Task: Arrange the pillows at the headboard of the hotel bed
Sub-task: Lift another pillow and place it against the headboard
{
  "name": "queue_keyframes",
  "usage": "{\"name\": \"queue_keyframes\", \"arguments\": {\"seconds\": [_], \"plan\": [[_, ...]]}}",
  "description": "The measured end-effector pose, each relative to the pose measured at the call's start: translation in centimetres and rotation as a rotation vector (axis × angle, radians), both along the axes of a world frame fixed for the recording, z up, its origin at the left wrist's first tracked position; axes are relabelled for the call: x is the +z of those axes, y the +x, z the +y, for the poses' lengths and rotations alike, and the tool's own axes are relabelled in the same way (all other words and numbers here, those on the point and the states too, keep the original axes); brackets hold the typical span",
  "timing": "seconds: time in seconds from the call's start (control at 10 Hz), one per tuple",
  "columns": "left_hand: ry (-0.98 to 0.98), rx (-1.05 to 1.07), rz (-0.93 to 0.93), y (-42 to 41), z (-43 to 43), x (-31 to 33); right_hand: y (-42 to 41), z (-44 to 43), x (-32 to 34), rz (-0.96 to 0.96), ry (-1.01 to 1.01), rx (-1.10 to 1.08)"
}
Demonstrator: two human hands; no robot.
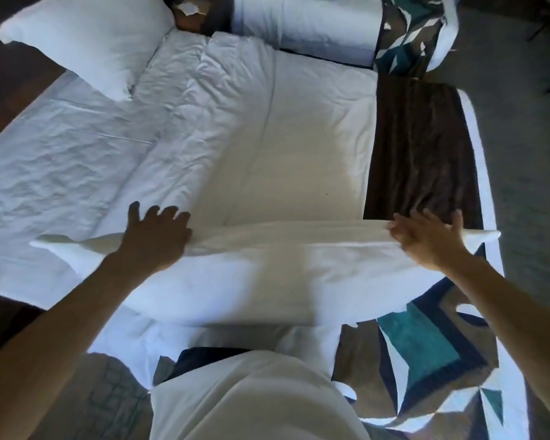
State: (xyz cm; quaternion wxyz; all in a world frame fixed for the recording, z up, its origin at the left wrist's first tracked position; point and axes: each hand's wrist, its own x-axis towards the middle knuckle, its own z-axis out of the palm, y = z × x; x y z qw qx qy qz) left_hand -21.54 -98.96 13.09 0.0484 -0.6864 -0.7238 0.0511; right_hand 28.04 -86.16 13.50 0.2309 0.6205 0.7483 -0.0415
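A long white pillow (pixel 267 274) lies across the near edge of the bed in front of me. My left hand (pixel 154 236) rests on its top edge near the left end, fingers spread over the far side. At the right end my right hand (pixel 426 239) lies flat on the same edge with straight fingers. A second white pillow (pixel 86 39) leans at the far left, by the dark headboard (pixel 10 77). The white sheet and folded duvet (pixel 235 122) cover the bed.
A dark brown runner (pixel 419 147) crosses the foot of the bed at the right. A teal patterned cover (pixel 426 360) lies at the near right. Another bed (pixel 315 30) with white bedding stands beyond. Grey carpet (pixel 527 154) lies to the right.
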Motion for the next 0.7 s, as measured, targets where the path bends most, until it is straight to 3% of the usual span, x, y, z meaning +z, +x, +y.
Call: {"name": "queue_keyframes", "arguments": {"seconds": [0.1, 0.2, 0.3, 0.4, 0.5, 0.6, 0.7], "plan": [[0.05, -0.198, -0.319, 11.9, -0.1, 0.8, -1.0, 0.0, -0.4, 0.073, 0.021, -0.02], [-0.208, -0.182, -0.359, 18.9, 0.9, -0.3, -0.5, 0.9, -1.0, 0.097, -0.003, -0.041], [-0.224, 0.025, -0.284, 14.0, 0.9, -1.4, 1.0, 1.6, -2.5, 0.129, 0.003, -0.032], [-0.203, 0.185, -0.121, 4.0, -1.6, -2.9, 2.5, 2.7, -5.4, 0.166, 0.041, 0.041], [-0.277, 0.377, -0.087, -5.1, -5.0, -3.6, 1.9, 3.4, -6.3, 0.34, 0.063, 0.04], [-0.336, 0.5, -0.125, -8.2, -6.4, -3.7, -0.9, 2.0, -3.7, 0.409, 0.327, 0.073], [0.012, 0.3, -0.1, -6.9, -7.1, -4.0, -1.7, -0.2, -2.4, 0.603, 0.62, 0.36]]}}
